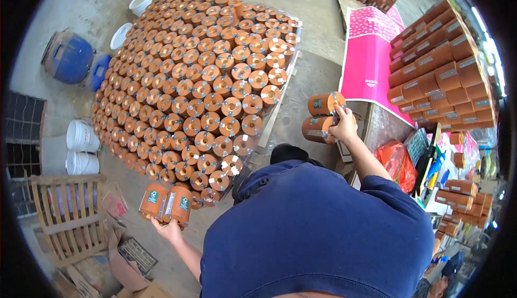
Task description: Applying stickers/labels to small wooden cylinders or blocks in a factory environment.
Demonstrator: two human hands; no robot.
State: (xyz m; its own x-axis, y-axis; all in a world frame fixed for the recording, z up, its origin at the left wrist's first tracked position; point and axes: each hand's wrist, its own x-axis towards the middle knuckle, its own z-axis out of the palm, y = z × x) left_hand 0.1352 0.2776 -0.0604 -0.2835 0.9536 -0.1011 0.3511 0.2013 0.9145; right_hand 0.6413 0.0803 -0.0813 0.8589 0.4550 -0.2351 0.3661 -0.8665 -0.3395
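My left hand (171,231) is closed under a pair of orange-brown cylinders (153,200) with green labels and a grey metal strip between them. It holds them upright at the near corner of a large stack of like cylinders (203,88), whose ends show centre holes and grey metal strips. On the other side of me, my right hand (344,125) grips a second pair of orange-brown cylinders (318,127) by their ends. These lie on their sides, one beyond the other, beside a bench with a pink sheet (368,66). The fingertips beneath the left pair are partly hidden.
More cylinders (439,74) are piled on the bench at right, near a red plastic bag (397,163). A blue drum (69,59), white buckets (82,136) and a wooden chair (70,217) stand at left. Another person's hand (439,286) shows at lower right.
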